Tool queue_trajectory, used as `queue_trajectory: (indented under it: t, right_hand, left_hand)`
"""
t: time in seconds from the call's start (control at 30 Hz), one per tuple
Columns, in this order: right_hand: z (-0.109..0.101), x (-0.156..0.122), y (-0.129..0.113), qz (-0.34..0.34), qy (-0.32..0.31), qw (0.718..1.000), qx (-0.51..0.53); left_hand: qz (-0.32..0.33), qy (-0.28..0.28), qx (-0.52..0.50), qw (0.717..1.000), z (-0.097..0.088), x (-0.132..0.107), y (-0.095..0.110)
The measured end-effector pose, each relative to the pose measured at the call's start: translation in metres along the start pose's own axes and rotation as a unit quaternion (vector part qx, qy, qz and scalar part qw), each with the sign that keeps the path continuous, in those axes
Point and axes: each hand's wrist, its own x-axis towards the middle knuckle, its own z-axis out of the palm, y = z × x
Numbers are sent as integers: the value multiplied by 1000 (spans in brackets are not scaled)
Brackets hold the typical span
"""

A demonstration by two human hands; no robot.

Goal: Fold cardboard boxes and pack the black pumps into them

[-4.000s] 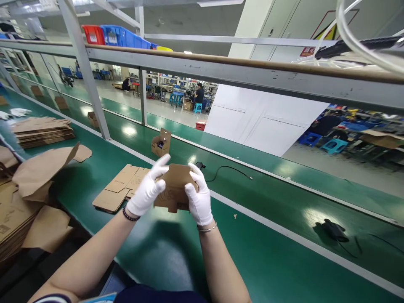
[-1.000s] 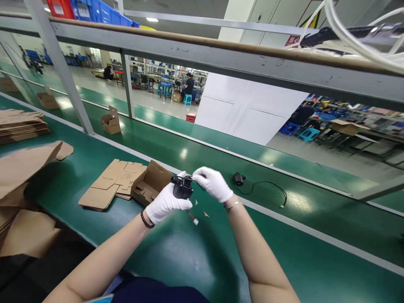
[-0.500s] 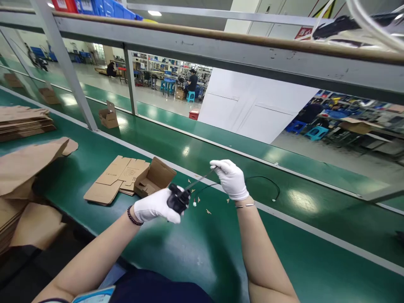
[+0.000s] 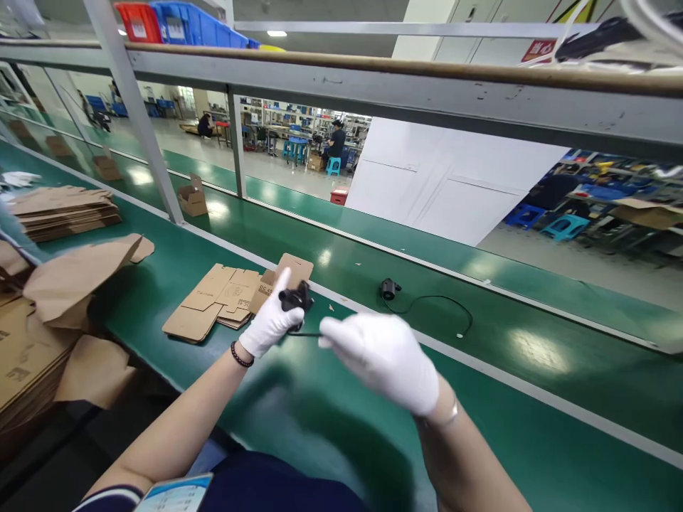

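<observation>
In my left hand [image 4: 269,323] is a small black pump [image 4: 295,302], gripped from its left side with one finger stretched up beside it. Its thin black cable [image 4: 305,334] runs out to the right, and my gloved right hand [image 4: 381,359] pinches it; the right fingertips are partly blurred. An open small cardboard box [image 4: 294,267] stands just behind the held pump, partly hidden by it. Farther back on the green surface lies a second black pump [image 4: 389,289] with its cable [image 4: 442,299] curving right to a white connector [image 4: 459,336].
Flat cardboard blanks [image 4: 205,302] lie left of the box. Stacked cardboard [image 4: 67,212] and brown paper [image 4: 88,270] fill the far left, where another person's gloved hand [image 4: 20,178] shows. A metal post [image 4: 133,107] and shelf beam [image 4: 341,82] cross the bench.
My right hand has come nearer and lower, swinging the cable down from its raised slant. My left hand turned the pump and moved up slightly. The second pump, hidden before, now shows.
</observation>
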Motion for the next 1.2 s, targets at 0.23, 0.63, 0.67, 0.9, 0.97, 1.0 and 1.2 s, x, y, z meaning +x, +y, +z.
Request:
queue_trajectory:
  t: [0.23, 0.63, 0.67, 0.9, 0.97, 1.0, 1.2]
  right_hand:
    - [72, 31, 46, 211, -63, 969, 107]
    - [91, -3, -5, 164, -5, 980, 109]
    - [95, 1, -2, 188, 4, 974, 128]
    - [115, 13, 20, 342, 63, 901, 259]
    - [107, 18, 39, 351, 94, 884, 295]
    - [103, 23, 51, 358, 108, 877, 302]
    - [93, 80, 112, 350, 80, 904, 232]
  left_hand:
    - [15, -122, -114, 986, 4, -22, 7]
    - [1, 57, 17, 998, 8, -17, -26]
    - [10, 60, 60, 996, 14, -21, -33]
    - [131, 33, 248, 959, 8, -2, -59]
    - [164, -70, 332, 926, -15, 31, -44]
    - [162, -104, 398, 897, -28, 51, -34]
    - [-110, -174, 601, 772, -66, 128, 3]
